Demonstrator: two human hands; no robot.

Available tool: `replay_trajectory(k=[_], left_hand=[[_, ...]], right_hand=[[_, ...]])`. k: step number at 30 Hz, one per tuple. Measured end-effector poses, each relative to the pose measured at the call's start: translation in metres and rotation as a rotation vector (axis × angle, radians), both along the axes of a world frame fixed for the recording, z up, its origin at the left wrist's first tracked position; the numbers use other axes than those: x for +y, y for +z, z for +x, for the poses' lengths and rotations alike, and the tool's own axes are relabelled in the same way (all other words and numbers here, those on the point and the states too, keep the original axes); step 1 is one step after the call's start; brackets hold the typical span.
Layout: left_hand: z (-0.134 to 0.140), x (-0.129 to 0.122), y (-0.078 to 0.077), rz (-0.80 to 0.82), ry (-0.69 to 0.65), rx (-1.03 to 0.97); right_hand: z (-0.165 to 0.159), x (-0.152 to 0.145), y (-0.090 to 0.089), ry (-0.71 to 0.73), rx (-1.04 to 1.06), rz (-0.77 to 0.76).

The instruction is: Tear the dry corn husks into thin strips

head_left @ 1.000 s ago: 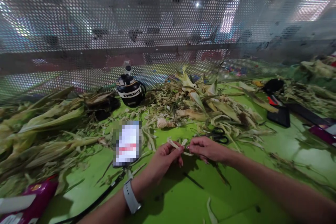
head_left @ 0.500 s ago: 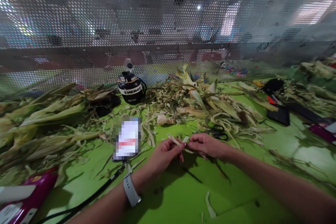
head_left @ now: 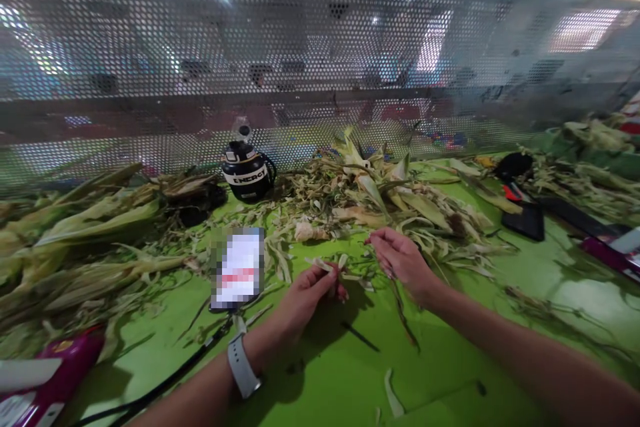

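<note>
My left hand (head_left: 316,285) is closed in a pinch on pale corn husk strips (head_left: 345,268), whose ends stick out past the fingertips. Farther right and slightly higher, my right hand (head_left: 400,260) has its thumb and forefinger together. From under its curled fingers hangs a thin brown dried husk strip (head_left: 404,320). Whether anything small sits between that thumb and forefinger I cannot make out. Beyond both hands lies a heap of shredded husks (head_left: 370,193), with a pale stub (head_left: 307,230) at its near edge.
A phone (head_left: 237,270) with a blurred screen and a black cord stands left of my hands. Behind it is a black bottle (head_left: 247,173). Husks (head_left: 100,227) pile up at left. A purple device (head_left: 70,367), a dark phone (head_left: 524,220) and a perforated metal screen (head_left: 300,53) surround the green table (head_left: 345,387).
My right hand has drawn away from my left, up and to the right, and the brown strip has shifted beneath it. The left hand keeps its pale strips.
</note>
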State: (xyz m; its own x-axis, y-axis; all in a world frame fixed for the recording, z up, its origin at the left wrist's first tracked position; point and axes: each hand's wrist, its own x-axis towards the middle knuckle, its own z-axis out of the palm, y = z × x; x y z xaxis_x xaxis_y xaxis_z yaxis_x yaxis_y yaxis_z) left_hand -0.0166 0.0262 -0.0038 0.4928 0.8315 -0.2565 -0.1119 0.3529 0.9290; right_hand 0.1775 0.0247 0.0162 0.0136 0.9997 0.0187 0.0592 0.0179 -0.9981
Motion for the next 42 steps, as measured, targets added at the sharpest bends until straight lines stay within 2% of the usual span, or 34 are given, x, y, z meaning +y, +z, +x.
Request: replay_trajectory(k=[4, 8, 10, 12, 17, 21, 29, 34, 39, 42], left_hand=[[0.000, 0.000, 0.001, -0.061, 0.001, -0.049], [-0.001, 0.001, 0.002, -0.119, -0.007, -0.124], [-0.001, 0.001, 0.002, -0.134, -0.011, -0.164], [-0.001, 0.001, 0.003, -0.141, -0.004, -0.196], [-0.001, -0.001, 0.006, -0.124, 0.041, -0.146], [-0.001, -0.001, 0.003, -0.158, -0.004, -0.185], [-0.001, -0.001, 0.001, -0.151, -0.003, -0.197], [-0.002, -0.001, 0.002, -0.159, -0.056, -0.181], [-0.003, -0.003, 0.003, -0.127, 0.037, -0.149], [-0.003, -0.003, 0.004, -0.094, 0.069, -0.123]], right_hand=[[-0.003, -0.008, 0.005, 0.074, -0.100, 0.117], [-0.006, -0.024, 0.011, 0.331, -0.347, 0.336], [-0.008, -0.029, 0.013, 0.469, -0.411, 0.366], [-0.008, -0.031, 0.012, 0.522, -0.434, 0.342], [-0.007, -0.021, 0.005, 0.420, -0.483, 0.241], [-0.004, -0.016, 0.000, 0.324, -0.499, 0.227], [-0.002, -0.014, -0.003, 0.296, -0.581, 0.202], [-0.003, -0.015, -0.003, 0.321, -0.560, 0.184], [-0.003, -0.019, 0.007, 0.443, -0.534, 0.209], [-0.004, -0.022, 0.014, 0.537, -0.614, 0.282]])
